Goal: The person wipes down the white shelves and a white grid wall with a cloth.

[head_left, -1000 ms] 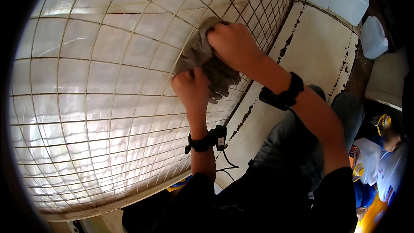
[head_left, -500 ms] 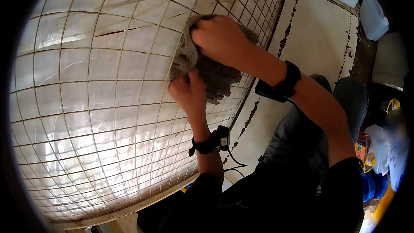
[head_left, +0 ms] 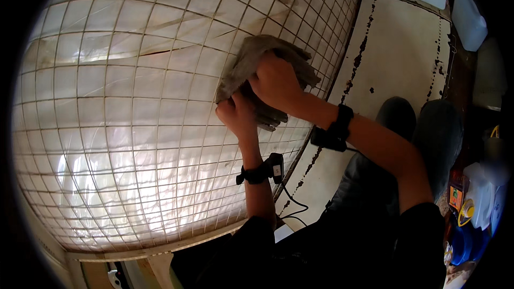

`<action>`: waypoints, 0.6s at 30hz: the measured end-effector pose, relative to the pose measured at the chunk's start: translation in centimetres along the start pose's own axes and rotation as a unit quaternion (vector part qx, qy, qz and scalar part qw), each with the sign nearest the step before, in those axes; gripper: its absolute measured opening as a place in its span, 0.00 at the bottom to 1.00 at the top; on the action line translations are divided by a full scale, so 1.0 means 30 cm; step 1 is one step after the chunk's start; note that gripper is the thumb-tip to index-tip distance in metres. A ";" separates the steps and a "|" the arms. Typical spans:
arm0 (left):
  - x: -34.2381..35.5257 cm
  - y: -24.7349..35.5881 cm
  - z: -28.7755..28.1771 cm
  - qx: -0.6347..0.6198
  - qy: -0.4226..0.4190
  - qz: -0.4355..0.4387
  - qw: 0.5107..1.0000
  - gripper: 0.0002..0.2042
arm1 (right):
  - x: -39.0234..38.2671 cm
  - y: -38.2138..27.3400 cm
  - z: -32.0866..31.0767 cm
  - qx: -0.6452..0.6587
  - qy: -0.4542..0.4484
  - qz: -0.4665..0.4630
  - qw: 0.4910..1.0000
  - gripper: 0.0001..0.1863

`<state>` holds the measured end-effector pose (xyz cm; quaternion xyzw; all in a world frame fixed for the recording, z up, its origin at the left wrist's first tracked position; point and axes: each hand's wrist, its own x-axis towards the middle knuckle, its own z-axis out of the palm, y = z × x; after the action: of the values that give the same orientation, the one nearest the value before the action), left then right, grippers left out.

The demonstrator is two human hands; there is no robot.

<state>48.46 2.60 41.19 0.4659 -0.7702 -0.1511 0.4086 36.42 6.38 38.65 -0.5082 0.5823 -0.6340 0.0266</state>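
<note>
A grey-brown cloth (head_left: 248,53), bunched and creased, is in both hands in front of a wire mesh panel (head_left: 131,88) backed by clear plastic sheeting. My right hand (head_left: 278,81) is closed on the cloth's upper middle. Just below and to the left, my left hand (head_left: 235,115) pinches its lower left edge. Folds of the cloth hang between and beyond my hands, toward the panel's right side. Whether the cloth is fastened to the mesh is hidden. A black strap with a small device sits on each wrist.
To the right of the panel runs a pale ledge (head_left: 396,48) with rusty, chipped lines. My knees are beside it. White plastic jugs (head_left: 468,20) stand at the upper right. Bottles and a blue container (head_left: 461,243) are at the lower right.
My right hand has moved down and slightly right, closer to my left hand. The cloth's upper edge has dropped and spread flatter. My left hand stays closed on its edge.
</note>
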 end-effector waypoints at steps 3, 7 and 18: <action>-0.028 -0.010 0.037 -0.026 0.074 0.062 0.995 0.20 | -0.014 -0.055 0.009 0.066 0.025 0.111 0.991 0.12; -0.136 0.059 0.109 -0.027 0.139 0.054 0.988 0.17 | -0.022 -0.059 -0.001 0.041 0.124 0.065 0.989 0.13; -0.192 0.132 0.022 -0.046 0.169 0.225 0.959 0.12 | -0.065 0.075 -0.010 -0.062 0.039 0.037 0.997 0.18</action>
<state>46.93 9.40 40.40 0.2804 -0.7673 -0.0096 0.5767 35.90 7.08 35.79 -0.4614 0.6399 -0.6145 -0.0042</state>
